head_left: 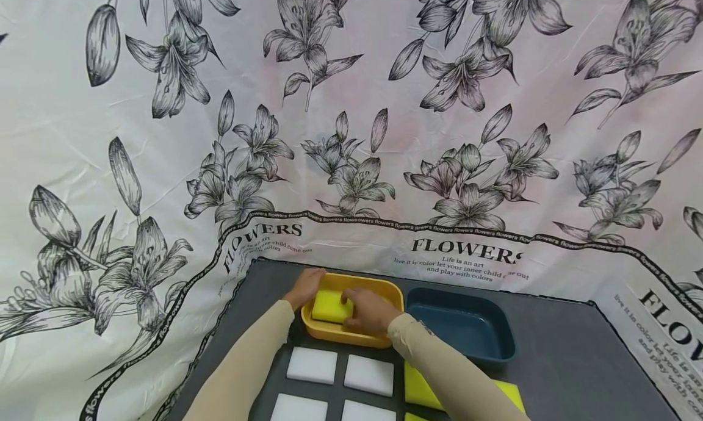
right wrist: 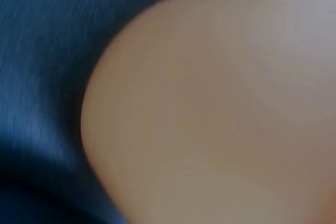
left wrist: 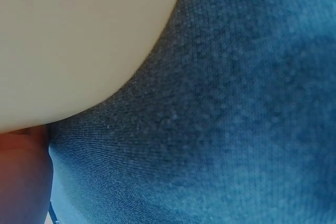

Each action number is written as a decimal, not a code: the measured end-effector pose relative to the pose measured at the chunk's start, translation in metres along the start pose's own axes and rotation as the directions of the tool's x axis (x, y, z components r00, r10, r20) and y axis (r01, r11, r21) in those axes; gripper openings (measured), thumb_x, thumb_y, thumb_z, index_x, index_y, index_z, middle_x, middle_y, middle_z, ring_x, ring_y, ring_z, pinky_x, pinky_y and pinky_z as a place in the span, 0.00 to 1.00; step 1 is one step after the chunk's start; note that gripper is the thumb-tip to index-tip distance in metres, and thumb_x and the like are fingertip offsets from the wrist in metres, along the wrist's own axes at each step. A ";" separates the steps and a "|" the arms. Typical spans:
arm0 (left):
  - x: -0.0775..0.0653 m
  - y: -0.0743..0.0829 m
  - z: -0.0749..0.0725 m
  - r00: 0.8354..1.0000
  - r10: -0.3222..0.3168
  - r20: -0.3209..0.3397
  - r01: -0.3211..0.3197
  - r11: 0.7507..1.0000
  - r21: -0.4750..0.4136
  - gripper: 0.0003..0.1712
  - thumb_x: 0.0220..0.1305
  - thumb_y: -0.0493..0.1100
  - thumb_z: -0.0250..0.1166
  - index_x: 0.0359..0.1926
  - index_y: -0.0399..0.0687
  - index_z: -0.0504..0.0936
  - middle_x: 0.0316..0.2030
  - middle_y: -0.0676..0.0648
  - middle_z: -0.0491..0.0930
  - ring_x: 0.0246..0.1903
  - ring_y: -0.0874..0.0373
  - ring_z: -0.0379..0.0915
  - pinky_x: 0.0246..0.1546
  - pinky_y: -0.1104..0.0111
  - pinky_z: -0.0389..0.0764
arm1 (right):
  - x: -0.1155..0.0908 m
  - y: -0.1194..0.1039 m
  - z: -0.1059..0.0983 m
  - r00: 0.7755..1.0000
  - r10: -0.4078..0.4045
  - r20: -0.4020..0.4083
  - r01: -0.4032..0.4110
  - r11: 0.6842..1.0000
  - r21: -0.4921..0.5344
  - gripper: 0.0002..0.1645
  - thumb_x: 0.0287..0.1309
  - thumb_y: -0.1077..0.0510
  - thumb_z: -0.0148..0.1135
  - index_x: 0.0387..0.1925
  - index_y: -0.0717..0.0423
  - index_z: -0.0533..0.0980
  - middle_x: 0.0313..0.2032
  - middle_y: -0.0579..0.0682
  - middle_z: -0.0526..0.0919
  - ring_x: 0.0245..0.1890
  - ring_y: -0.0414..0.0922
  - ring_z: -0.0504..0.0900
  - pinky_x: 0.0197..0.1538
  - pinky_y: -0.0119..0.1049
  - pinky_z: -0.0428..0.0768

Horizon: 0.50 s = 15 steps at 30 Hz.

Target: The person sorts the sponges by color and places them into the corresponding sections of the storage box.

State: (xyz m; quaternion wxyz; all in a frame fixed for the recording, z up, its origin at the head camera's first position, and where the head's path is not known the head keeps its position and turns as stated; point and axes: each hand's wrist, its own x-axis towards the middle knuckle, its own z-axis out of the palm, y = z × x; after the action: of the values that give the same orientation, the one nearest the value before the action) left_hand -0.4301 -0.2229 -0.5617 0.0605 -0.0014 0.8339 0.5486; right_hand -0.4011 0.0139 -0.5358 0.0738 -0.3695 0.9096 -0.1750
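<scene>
In the head view a yellow-orange tray (head_left: 351, 335) stands at the back of the dark table. My left hand (head_left: 304, 288) grips its left rim at the far corner. Inside the tray is a bright yellow sponge block (head_left: 328, 306), and my right hand (head_left: 369, 311) holds its right side, thumb and fingers around that edge. The right palm hides part of the tray's floor. Beige sleeve and dark blue ribbed fabric fill most of both wrist views, which do not show the sponge or the tray.
A dark blue tray (head_left: 461, 323) stands just right of the yellow-orange one. Nearer me lie several white sponge blocks (head_left: 312, 365) in rows. More yellow sponge blocks (head_left: 420, 389) lie partly under my right forearm. A flower-printed curtain (head_left: 357, 226) rises behind the table.
</scene>
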 end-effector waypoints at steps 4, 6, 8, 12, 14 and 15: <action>0.000 0.001 0.003 1.000 0.000 -0.005 0.000 1.000 0.004 0.26 0.89 0.48 0.44 0.54 0.37 0.85 0.47 0.42 0.84 0.46 0.51 0.79 0.59 0.52 0.80 | -0.005 0.002 -0.011 0.998 -0.054 -0.028 0.053 0.998 -0.040 0.30 0.69 0.48 0.75 0.65 0.55 0.76 0.56 0.50 0.85 0.46 0.42 0.81 0.58 0.40 0.85; 0.000 0.001 0.004 1.000 0.002 -0.010 -0.002 1.000 0.013 0.26 0.90 0.48 0.43 0.55 0.37 0.85 0.48 0.41 0.84 0.47 0.51 0.79 0.60 0.51 0.80 | -0.009 0.002 -0.021 0.995 -0.086 -0.044 0.085 0.996 -0.035 0.30 0.69 0.50 0.74 0.66 0.57 0.76 0.58 0.53 0.85 0.49 0.46 0.83 0.60 0.44 0.84; -0.001 0.001 0.004 1.000 0.007 -0.012 -0.006 1.000 0.018 0.26 0.90 0.48 0.43 0.56 0.36 0.84 0.50 0.40 0.85 0.48 0.50 0.80 0.61 0.49 0.80 | -0.015 0.003 -0.031 0.992 -0.113 -0.051 0.111 0.993 -0.041 0.29 0.70 0.51 0.72 0.66 0.59 0.76 0.59 0.55 0.85 0.53 0.49 0.84 0.61 0.47 0.84; -0.002 0.001 0.004 1.000 -0.004 -0.005 0.004 1.000 0.006 0.27 0.90 0.48 0.43 0.59 0.36 0.83 0.52 0.39 0.85 0.50 0.48 0.80 0.65 0.47 0.80 | -0.031 0.005 -0.050 0.990 -0.137 -0.043 0.134 0.989 -0.059 0.28 0.74 0.52 0.69 0.68 0.59 0.76 0.63 0.57 0.85 0.61 0.54 0.83 0.65 0.53 0.83; -0.002 0.001 0.005 1.000 -0.004 -0.004 0.004 1.000 0.002 0.27 0.90 0.48 0.43 0.59 0.35 0.84 0.52 0.39 0.85 0.50 0.48 0.81 0.65 0.46 0.80 | -0.040 0.010 -0.058 0.989 -0.141 -0.039 0.137 0.986 -0.092 0.28 0.75 0.51 0.68 0.69 0.58 0.76 0.63 0.56 0.85 0.62 0.53 0.83 0.66 0.53 0.82; -0.002 0.001 0.005 1.000 -0.003 -0.003 0.003 1.000 0.001 0.27 0.90 0.49 0.43 0.59 0.36 0.84 0.53 0.39 0.85 0.50 0.48 0.81 0.65 0.46 0.80 | -0.045 0.012 -0.063 0.989 -0.141 -0.040 0.137 0.986 -0.095 0.28 0.75 0.50 0.68 0.69 0.58 0.76 0.63 0.56 0.84 0.61 0.54 0.83 0.66 0.54 0.83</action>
State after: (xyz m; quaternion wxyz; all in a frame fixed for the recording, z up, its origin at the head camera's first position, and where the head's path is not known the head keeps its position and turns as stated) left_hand -0.4278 -0.2180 -0.5623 0.0600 -0.0036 0.8342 0.5481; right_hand -0.3931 0.0692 -0.4819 0.0233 -0.4309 0.8901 -0.1463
